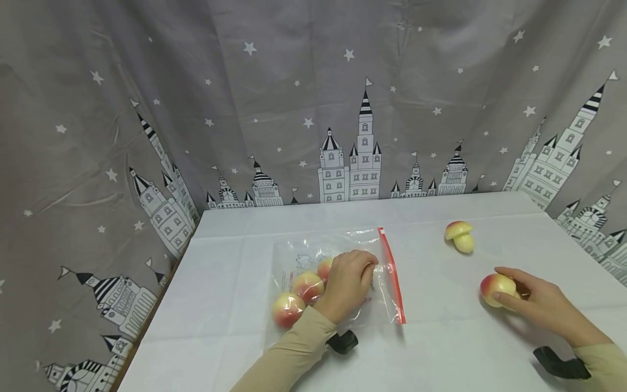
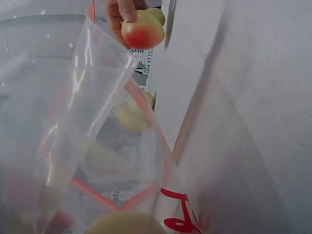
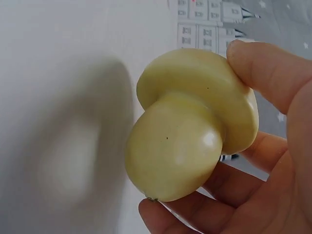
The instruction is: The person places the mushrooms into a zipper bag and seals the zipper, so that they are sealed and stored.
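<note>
My left hand is over a clear zip bag with a red strip along its right edge, fingers curled at the upper film. In the left wrist view the film of the bag stands raised, its mouth gaping. Several toy mushrooms with red-and-yellow caps, one of them a toy mushroom at the near left, lie inside, partly hidden by the hand. To the right, my right hand grips another toy mushroom between thumb and fingers, just above the table.
One more toy mushroom lies on the white table beyond the right hand. A grey curtain printed with castles and stars hangs behind the table and along its sides.
</note>
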Demonstrator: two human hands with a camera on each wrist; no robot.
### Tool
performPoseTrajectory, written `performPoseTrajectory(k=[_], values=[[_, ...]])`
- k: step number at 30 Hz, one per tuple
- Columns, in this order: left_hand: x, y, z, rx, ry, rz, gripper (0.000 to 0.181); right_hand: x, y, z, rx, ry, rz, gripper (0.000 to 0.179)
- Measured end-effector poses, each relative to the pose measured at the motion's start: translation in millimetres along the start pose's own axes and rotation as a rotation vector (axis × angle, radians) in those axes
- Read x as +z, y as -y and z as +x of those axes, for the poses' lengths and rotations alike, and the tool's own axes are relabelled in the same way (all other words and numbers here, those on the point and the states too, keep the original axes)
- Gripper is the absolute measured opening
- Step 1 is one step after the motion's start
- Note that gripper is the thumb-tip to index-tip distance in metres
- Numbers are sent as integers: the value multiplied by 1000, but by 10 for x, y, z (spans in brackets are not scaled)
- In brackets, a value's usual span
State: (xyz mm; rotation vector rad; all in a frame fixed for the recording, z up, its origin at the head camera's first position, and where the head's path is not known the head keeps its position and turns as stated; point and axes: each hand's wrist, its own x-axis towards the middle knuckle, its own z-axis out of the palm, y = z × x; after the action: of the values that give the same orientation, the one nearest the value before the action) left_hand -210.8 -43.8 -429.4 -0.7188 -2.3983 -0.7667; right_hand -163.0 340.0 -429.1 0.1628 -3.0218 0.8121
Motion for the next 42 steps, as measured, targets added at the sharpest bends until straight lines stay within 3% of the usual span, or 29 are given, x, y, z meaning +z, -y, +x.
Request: performPoseTrajectory(k=[13,25,34,42], values=[[-20,6,-1,-14,14,-7,11,191,517,374,-218,-45,80,56],[-24,3,0,-18,22,2,12,474,985,652,-358,-28,149,55],[-17,-6,6,-17,13,-10,11,683,1207,760,-400,45,197,56],[-27,-15,12,-23,26,-9,11,837,1367,828,-436,73,210,43]])
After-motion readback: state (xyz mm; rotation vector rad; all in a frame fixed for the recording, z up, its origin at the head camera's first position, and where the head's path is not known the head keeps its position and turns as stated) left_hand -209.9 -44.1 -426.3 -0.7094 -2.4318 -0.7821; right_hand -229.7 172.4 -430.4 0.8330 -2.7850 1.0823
